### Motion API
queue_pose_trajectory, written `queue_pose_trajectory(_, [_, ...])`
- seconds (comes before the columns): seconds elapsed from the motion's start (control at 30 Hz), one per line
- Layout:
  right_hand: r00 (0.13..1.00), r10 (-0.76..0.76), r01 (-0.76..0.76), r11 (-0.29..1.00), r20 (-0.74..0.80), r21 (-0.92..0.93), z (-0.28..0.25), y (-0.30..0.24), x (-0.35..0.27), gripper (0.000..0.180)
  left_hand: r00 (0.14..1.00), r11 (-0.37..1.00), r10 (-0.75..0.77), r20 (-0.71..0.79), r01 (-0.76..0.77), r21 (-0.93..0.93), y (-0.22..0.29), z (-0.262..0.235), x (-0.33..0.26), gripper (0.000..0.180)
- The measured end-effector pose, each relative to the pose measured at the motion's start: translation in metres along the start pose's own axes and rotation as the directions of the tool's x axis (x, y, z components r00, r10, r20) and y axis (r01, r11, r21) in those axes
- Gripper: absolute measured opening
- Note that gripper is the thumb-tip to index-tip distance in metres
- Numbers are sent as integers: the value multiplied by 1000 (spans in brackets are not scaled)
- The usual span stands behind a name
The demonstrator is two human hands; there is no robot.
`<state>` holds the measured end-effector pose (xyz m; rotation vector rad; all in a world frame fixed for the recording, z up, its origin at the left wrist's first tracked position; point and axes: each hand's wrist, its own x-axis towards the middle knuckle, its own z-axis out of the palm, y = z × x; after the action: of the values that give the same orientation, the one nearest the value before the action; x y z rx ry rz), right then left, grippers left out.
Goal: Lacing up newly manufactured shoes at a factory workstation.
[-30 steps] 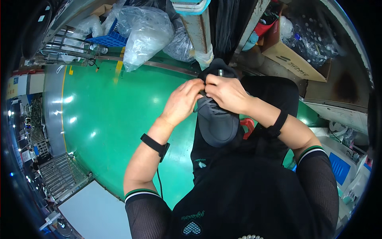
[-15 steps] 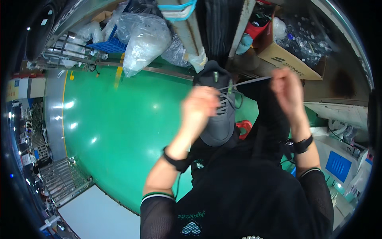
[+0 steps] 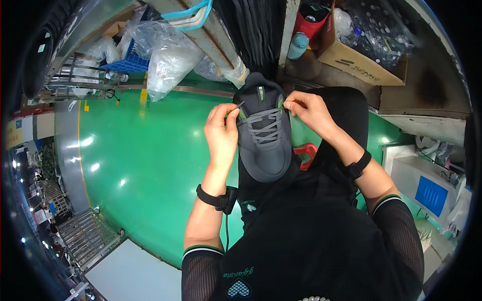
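Observation:
A dark grey sneaker (image 3: pixel 265 160) lies on my left thigh, toe toward me, its heel opening at the far end. Grey shoelaces (image 3: pixel 264 126) cross its tongue, and green lining shows beside the top eyelets. My left hand (image 3: pixel 222 129) is at the left side of the collar, thumb and forefinger pinched on a short grey lace end. On the opposite side my right hand (image 3: pixel 310 111) pinches close to the top right eyelet, apparently on the other lace end, mostly covered by the fingertips.
Beyond the shoe stands a rusty metal frame (image 3: pixel 221 47) with black strips hanging beside it. A cardboard box (image 3: pixel 359 70) of plastic-wrapped items sits far right, near a teal bottle (image 3: pixel 298 46). Plastic bags (image 3: pixel 173 62) and a blue crate (image 3: pixel 128 64) are far left. A red stool (image 3: pixel 307 150) shows below.
The lace stretched out to the right is no longer drawn out. My right hand has come in to the shoe's right side; my left hand has moved off the laces to the left collar.

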<state>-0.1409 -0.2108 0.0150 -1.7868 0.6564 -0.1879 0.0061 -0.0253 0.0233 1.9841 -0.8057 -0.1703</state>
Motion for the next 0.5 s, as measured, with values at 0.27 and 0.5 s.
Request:
queue_pose_trajectory(0.27, [838, -544, 440, 632, 39, -638, 9, -9, 2, 14, 969, 961, -246, -12, 242, -134, -5, -7, -15, 8])
queue_pose_trajectory(0.5, [885, -464, 386, 665, 52, -640, 8, -19, 9, 12, 990, 988, -135, -44, 137, 68, 12, -14, -16, 8])
